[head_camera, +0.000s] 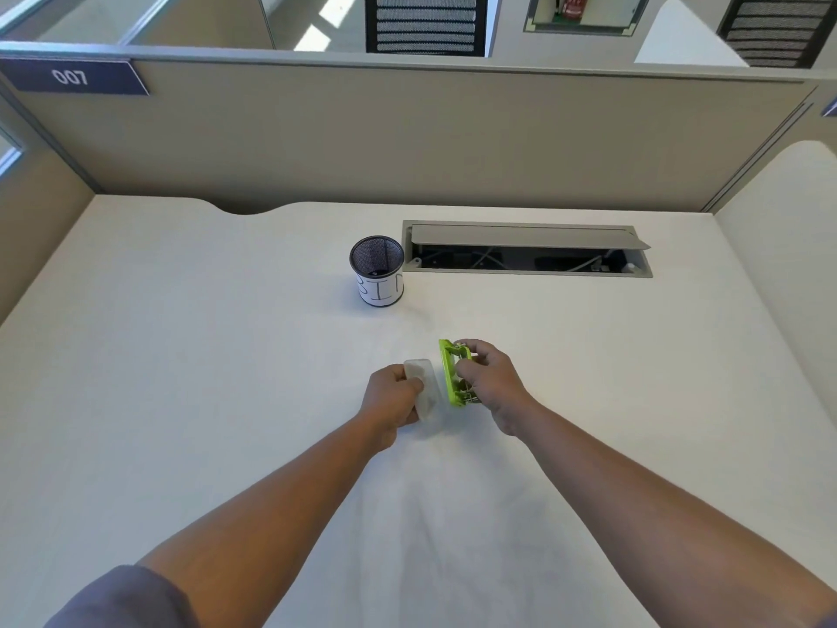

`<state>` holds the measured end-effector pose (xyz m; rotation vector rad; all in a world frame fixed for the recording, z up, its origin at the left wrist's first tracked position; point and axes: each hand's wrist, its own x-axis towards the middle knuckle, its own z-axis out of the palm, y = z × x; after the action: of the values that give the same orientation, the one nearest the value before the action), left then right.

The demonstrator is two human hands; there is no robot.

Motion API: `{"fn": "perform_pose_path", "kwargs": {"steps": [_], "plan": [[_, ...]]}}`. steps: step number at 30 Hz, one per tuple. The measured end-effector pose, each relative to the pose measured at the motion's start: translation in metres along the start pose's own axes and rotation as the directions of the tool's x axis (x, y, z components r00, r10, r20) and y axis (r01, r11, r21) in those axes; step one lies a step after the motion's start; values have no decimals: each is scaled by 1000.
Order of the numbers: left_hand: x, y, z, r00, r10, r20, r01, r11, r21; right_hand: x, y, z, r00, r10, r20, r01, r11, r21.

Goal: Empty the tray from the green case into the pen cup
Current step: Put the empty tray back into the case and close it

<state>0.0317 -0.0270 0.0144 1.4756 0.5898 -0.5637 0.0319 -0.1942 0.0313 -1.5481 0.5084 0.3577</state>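
A small green case [449,371] with metal parts is tilted on its edge near the middle of the white desk, and my right hand [489,378] grips it from the right. Just left of it, my left hand [393,398] holds a translucent white tray [425,387], separate from the case. What lies in the tray cannot be made out. The pen cup [377,270], black mesh with a white paper label, stands upright farther back, apart from both hands.
An open cable hatch [527,249] with its grey lid raised is set into the desk right of the pen cup. Beige partition walls [407,138] close the desk at the back and sides.
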Motion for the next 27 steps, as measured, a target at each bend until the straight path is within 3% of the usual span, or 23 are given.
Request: {"fn": "perform_pose_path", "kwargs": {"steps": [14, 27], "plan": [[-18, 19, 8, 990, 50, 129, -48, 999, -19, -10, 4, 0, 995, -18, 101, 15, 999, 31], [-27, 32, 7, 948, 83, 307, -84, 996, -12, -11, 5, 2, 993, -97, 74, 96, 995, 7]]}}
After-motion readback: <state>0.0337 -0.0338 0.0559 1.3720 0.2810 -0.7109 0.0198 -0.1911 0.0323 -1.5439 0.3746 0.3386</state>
